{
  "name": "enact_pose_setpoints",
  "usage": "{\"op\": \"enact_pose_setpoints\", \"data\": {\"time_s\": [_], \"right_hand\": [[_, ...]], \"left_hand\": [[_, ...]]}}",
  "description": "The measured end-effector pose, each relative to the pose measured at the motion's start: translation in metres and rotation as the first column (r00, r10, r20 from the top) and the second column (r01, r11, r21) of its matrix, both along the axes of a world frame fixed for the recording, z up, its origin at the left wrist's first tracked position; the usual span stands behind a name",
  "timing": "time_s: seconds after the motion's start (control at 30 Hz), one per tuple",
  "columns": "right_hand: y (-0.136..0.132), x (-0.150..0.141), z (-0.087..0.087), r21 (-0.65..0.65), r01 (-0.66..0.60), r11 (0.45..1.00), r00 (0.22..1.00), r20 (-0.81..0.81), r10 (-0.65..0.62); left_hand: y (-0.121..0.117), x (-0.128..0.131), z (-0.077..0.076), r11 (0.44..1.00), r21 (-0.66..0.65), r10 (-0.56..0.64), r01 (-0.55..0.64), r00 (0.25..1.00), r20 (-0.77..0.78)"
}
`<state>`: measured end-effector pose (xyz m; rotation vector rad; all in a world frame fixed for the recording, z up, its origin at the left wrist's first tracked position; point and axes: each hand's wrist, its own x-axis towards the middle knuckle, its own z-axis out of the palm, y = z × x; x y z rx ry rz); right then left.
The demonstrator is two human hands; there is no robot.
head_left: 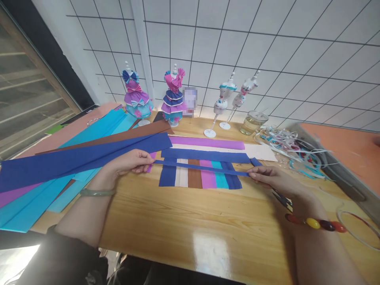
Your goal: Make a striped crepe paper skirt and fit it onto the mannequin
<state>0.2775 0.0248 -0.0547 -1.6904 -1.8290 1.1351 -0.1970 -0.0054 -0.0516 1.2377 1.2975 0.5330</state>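
Note:
A narrow dark blue strip [202,168] is stretched between my two hands, just above the table. My left hand [135,161] pinches its left end, and my right hand [265,177] pinches the other end. Behind the strip lies a row of coloured pieces [194,180] in blue, white, brown, purple and turquoise. A wider dark blue band [208,155] lies just beyond, with a purple band [208,142] and a pale band [259,152] farther back. Under my right hand a dark tool [283,201] is partly hidden.
Long blue [80,160], turquoise and brown sheets overlap at the left. Two small mannequins in ruffled dresses [138,97] and two nearly bare mannequins [221,105] stand at the back. A glass jar [253,122] and tangled ribbon scraps [292,146] lie at the right.

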Motion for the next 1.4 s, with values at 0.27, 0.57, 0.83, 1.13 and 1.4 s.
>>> {"op": "enact_pose_setpoints", "data": {"time_s": [0.27,0.57,0.83,1.13,1.4], "right_hand": [[0.004,0.005,-0.005,-0.175,-0.074,0.982,0.99,-0.13,0.051],[0.004,0.003,-0.004,-0.081,-0.05,0.995,0.993,-0.111,0.041],[0.009,-0.011,-0.01,0.059,0.031,0.998,0.998,0.061,-0.035],[0.017,-0.021,-0.029,0.24,0.08,0.968,0.942,0.299,-0.152],[0.01,-0.027,-0.026,0.393,0.087,0.915,0.876,0.408,-0.258]], "left_hand": [[0.001,-0.003,-0.001,1.0,0.021,0.007,-0.007,1.0,0.012],[0.002,-0.004,-0.003,0.994,0.084,0.073,-0.072,0.997,-0.002],[0.004,0.0,-0.009,0.987,0.142,0.1,-0.071,0.973,-0.208],[0.009,-0.001,-0.015,0.95,0.31,0.221,-0.016,0.739,-0.637],[0.012,0.002,-0.013,0.944,0.326,0.224,0.052,0.626,-0.747]]}}
